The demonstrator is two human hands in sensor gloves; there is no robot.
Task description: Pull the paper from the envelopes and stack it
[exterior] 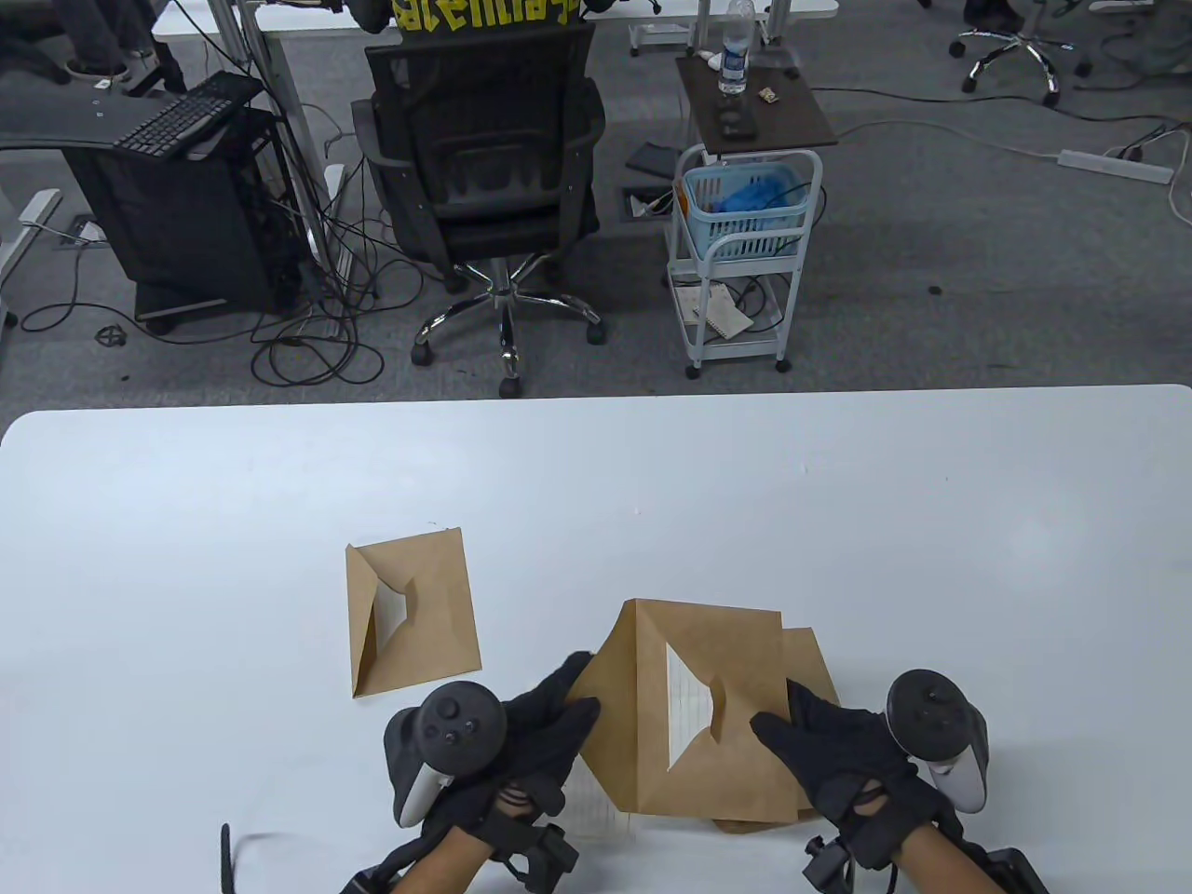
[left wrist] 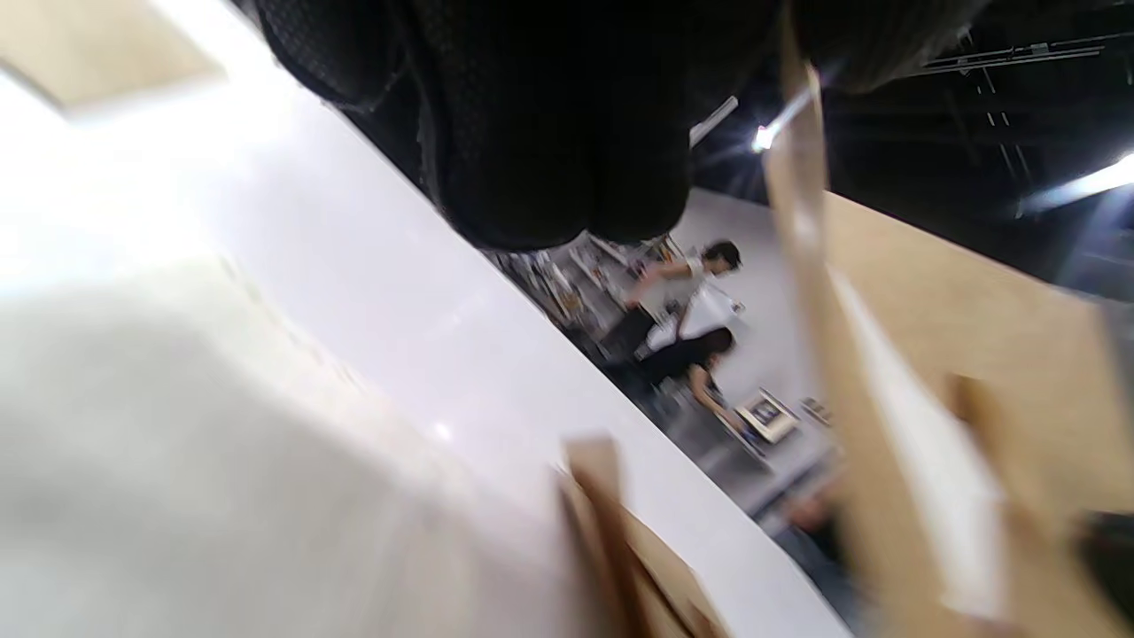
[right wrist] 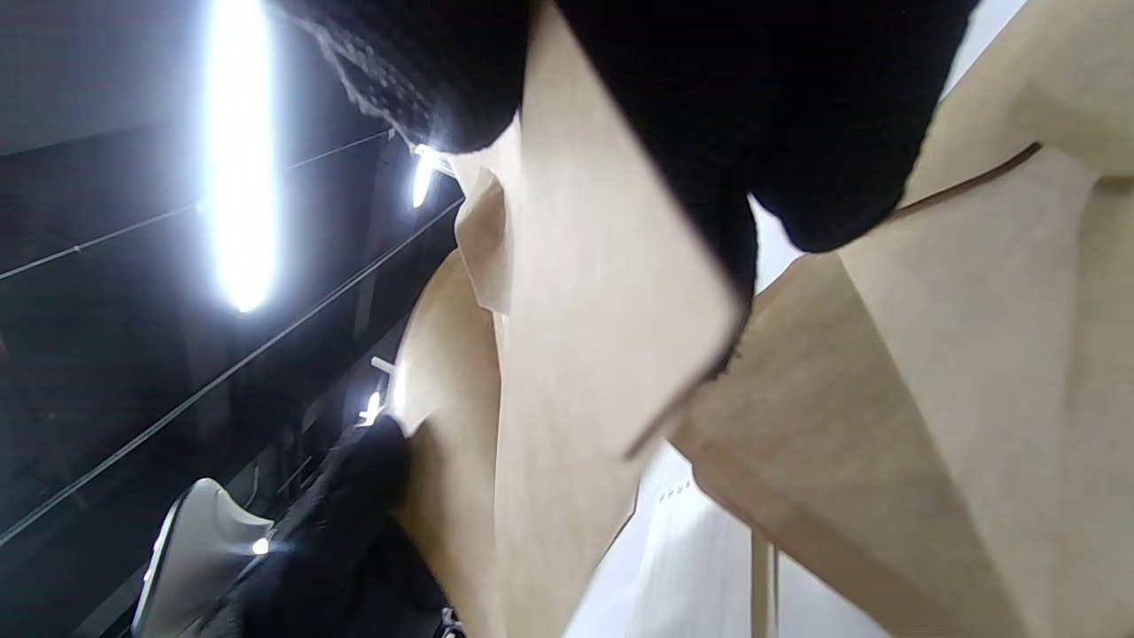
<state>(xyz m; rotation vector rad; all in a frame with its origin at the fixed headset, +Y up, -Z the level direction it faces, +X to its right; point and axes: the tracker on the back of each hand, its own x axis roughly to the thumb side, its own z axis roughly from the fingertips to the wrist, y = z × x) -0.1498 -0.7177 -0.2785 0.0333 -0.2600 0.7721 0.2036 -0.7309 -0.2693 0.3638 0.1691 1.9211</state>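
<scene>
A brown envelope (exterior: 736,652) with its flap open shows white lined paper (exterior: 687,712) through the opening. I hold it lifted a little above the table, near the front edge. My left hand (exterior: 549,717) grips its left side. My right hand (exterior: 819,745) grips its right side, thumb on top. Another brown envelope (exterior: 810,652) lies under it, partly hidden. A white lined sheet (exterior: 596,810) lies on the table below my left hand. A third brown envelope (exterior: 410,610) with an open flap lies to the left. The right wrist view shows my fingers (right wrist: 797,133) pinching brown paper (right wrist: 602,354).
The white table (exterior: 596,484) stretches far behind the envelopes. Beyond its far edge stand an office chair (exterior: 484,177), a white cart (exterior: 745,251) with a blue basket, and a dark computer stand (exterior: 186,205). A black cable (exterior: 228,852) lies at the front left.
</scene>
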